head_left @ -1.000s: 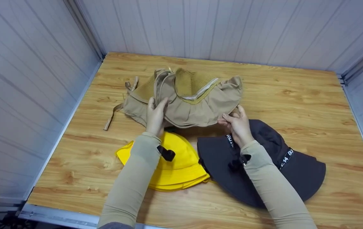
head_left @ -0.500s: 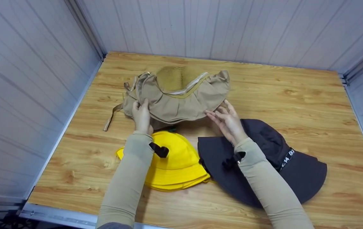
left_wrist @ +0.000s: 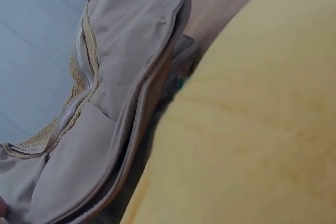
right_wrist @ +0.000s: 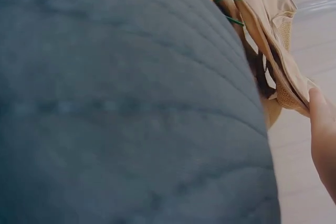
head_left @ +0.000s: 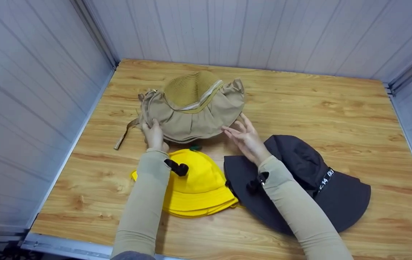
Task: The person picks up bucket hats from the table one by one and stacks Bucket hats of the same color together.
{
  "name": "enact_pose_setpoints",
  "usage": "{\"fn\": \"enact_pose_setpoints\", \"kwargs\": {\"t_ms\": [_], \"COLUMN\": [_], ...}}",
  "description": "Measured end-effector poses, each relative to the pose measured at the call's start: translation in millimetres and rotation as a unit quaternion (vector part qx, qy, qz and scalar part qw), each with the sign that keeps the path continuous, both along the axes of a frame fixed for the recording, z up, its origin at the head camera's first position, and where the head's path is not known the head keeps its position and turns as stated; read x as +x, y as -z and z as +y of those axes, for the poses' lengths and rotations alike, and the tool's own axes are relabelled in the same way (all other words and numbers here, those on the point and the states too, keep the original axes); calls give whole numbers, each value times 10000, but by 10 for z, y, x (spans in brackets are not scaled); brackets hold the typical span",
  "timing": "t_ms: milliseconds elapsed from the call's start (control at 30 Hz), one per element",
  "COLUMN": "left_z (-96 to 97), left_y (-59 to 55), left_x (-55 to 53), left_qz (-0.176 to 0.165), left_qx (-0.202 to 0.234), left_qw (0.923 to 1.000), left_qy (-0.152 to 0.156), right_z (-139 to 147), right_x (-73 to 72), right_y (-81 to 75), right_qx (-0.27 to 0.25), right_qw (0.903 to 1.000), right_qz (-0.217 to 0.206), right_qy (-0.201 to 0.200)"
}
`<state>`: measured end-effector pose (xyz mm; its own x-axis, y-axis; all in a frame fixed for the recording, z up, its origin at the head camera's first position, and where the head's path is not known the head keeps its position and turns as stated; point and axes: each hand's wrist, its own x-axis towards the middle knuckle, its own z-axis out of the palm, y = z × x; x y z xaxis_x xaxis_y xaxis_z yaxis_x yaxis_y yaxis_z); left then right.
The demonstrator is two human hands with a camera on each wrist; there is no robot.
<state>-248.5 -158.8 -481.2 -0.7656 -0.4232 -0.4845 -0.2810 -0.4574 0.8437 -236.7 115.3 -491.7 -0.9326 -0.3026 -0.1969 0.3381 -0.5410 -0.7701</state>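
Note:
A beige sun hat [head_left: 193, 124] with a woven tan crown and ruffled fabric brim is held folded near the back of the table. My left hand [head_left: 154, 137] grips the brim's left part, thumb on top, the other fingers hidden beneath. On the opposite side, my right hand [head_left: 250, 143] pinches the brim's edge. The right wrist view shows the thumb [right_wrist: 321, 129] lying against that edge. Below the sun hat lies a yellow bucket hat [head_left: 200, 177] with a green tip. A dark grey hat [head_left: 290, 155] with a lettered band lies under my right forearm.
The wood-grain table [head_left: 339, 119] has pale panelled walls at the back [head_left: 256, 36] and both sides. A beige tie [head_left: 121, 139] from the sun hat trails onto the table at left. A metal edge [head_left: 68, 245] runs along the front left.
Both hands have moved left with the sun hat, and its brim and crown have swung left too. The yellow and dark grey hats stay where they were.

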Motion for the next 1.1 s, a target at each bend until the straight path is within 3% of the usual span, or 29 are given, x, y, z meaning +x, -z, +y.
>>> {"fn": "enact_pose_setpoints", "kwargs": {"t_ms": [167, 267, 467, 600, 833, 1000, 1100], "left_z": [-6, -3, 2, 11, 25, 31, 47], "left_y": [61, 83, 94, 82, 69, 46, 28], "left_x": [-2, 5, 0, -15, -32, -31, -24], "left_qz": [263, 146, -279, -342, -352, -496, -559], "left_qx": [325, 450, 175, 71, 258, 72, 25], "left_qw": [9991, 9989, 9986, 9976, 9941, 9899, 9886], "left_qy": [-90, 3, 414, 604, 990, 1330, 1398], "right_z": [-3, 12, 59, 95, 149, 157, 173], "right_x": [4, 2, -14, -25, -27, -43, -57], "right_y": [23, 23, 7, -12, -42, -60, -53], "right_qx": [95, 108, 124, 171, 174, 100, 331], "right_qw": [9999, 9999, 9996, 9993, 9982, 9967, 9955], "right_qz": [-86, -115, -178, -152, 32, 40, -35], "right_qy": [-41, -3, 177, 305, 577, 803, 885]}}
